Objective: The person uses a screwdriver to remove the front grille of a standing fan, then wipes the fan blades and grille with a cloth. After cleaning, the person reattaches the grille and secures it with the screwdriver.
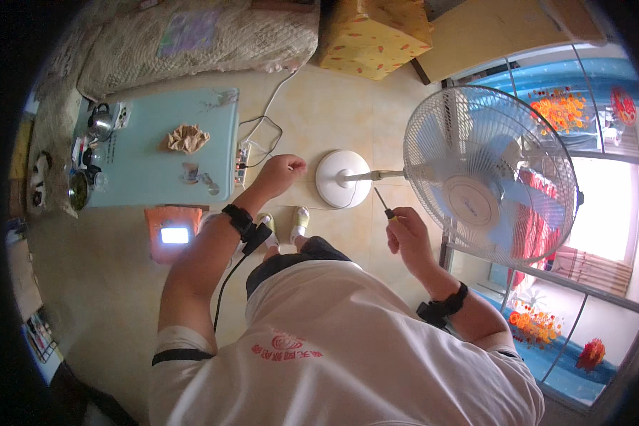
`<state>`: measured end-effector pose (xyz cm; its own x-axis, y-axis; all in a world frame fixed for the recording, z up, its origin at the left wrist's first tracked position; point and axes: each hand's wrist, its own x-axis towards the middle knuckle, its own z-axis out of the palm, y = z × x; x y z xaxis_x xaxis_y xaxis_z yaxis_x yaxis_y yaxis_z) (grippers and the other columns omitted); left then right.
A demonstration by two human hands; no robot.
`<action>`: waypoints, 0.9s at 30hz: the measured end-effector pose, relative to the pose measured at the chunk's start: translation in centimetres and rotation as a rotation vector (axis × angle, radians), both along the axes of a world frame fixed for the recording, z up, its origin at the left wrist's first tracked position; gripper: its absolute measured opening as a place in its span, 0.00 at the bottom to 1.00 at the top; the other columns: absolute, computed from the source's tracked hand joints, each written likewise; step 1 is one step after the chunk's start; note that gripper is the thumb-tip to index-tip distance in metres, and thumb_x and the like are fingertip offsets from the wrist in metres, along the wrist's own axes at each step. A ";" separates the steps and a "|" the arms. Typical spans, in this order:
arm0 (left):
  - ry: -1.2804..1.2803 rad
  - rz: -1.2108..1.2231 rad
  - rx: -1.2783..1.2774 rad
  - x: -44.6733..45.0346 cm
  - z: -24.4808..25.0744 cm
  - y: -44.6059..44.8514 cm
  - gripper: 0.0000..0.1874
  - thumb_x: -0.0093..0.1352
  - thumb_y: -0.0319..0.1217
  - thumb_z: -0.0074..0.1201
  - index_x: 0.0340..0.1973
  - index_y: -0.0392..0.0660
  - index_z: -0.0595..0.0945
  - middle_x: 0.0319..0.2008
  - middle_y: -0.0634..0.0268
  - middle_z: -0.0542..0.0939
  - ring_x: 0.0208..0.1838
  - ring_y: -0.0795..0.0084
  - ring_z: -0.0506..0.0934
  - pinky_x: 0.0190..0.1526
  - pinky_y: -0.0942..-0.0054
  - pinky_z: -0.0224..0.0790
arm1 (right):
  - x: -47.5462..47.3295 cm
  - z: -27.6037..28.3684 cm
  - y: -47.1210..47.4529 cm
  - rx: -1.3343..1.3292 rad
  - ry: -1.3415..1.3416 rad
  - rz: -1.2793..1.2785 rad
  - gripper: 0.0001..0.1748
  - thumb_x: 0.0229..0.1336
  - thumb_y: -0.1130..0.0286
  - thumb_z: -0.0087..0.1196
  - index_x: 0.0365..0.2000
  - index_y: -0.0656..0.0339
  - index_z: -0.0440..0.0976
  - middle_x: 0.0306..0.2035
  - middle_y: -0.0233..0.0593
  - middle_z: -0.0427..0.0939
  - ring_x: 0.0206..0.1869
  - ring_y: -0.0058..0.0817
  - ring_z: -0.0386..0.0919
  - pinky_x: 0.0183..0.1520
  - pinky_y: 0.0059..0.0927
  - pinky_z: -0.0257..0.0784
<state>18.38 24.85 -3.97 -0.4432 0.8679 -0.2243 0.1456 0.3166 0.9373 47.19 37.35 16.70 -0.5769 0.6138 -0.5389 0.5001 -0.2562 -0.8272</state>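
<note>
My right hand [411, 234] is shut on a screwdriver [387, 207] with a dark shaft and a partly yellow handle; its tip points up and left. Right of that hand stands a pedestal fan [471, 201] with a round wire guard and bluish blades. The fan's pole [378, 175] rises from a round white base [336, 187] on the floor. My left hand [281, 173] is held in the air between the table and the fan base, fingers curled in. Whether something small is inside it cannot be seen.
A pale blue table [144, 160] bears crumpled brown paper [188, 139], a kettle [100, 123] and a bowl [78, 190]. Beside it lie a power strip [241, 165] and loose cables [277, 123]. A lit screen [174, 235] rests on an orange surface [157, 218]. Glass doors [559, 298] stand at right.
</note>
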 end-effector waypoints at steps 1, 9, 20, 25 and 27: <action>0.017 0.051 0.000 -0.3 -0.9 -0.4 0.14 0.70 0.37 0.61 0.43 0.39 0.87 0.37 0.53 0.88 0.40 0.62 0.85 0.45 0.65 0.78 | -0.7 -1.2 0.2 0.003 -0.016 -0.011 0.11 0.70 0.72 0.51 0.48 0.66 0.68 0.25 0.32 0.71 0.20 0.18 0.67 0.22 0.24 0.63; 0.268 0.244 -0.279 -4.1 -11.5 -9.8 0.14 0.65 0.36 0.60 0.43 0.42 0.86 0.39 0.47 0.85 0.46 0.46 0.83 0.51 0.55 0.76 | -8.9 -19.7 1.1 0.059 -0.237 0.060 0.15 0.65 0.70 0.56 0.48 0.68 0.74 0.36 0.41 0.80 0.25 0.25 0.76 0.29 0.31 0.74; 0.752 0.215 -0.642 -22.6 -25.2 -15.8 0.34 0.66 0.32 0.64 0.68 0.52 0.73 0.71 0.43 0.64 0.71 0.40 0.66 0.67 0.45 0.64 | -29.6 -46.3 -8.3 0.437 -0.205 0.765 0.14 0.59 0.66 0.55 0.45 0.60 0.78 0.45 0.58 0.81 0.48 0.58 0.80 0.50 0.52 0.77; 0.824 0.265 -0.826 -29.9 -31.3 -16.5 0.39 0.65 0.32 0.64 0.72 0.56 0.68 0.75 0.43 0.57 0.74 0.39 0.63 0.68 0.39 0.62 | -37.6 -53.6 -11.6 0.791 0.060 0.941 0.08 0.58 0.71 0.52 0.39 0.60 0.75 0.40 0.50 0.78 0.45 0.52 0.80 0.46 0.51 0.78; 0.794 0.278 -0.788 -31.4 -32.5 -17.3 0.28 0.65 0.31 0.63 0.62 0.49 0.77 0.70 0.47 0.66 0.64 0.45 0.74 0.59 0.49 0.72 | -39.6 -55.4 -12.5 0.873 0.100 0.993 0.07 0.59 0.72 0.52 0.38 0.59 0.75 0.39 0.47 0.77 0.45 0.48 0.80 0.44 0.49 0.79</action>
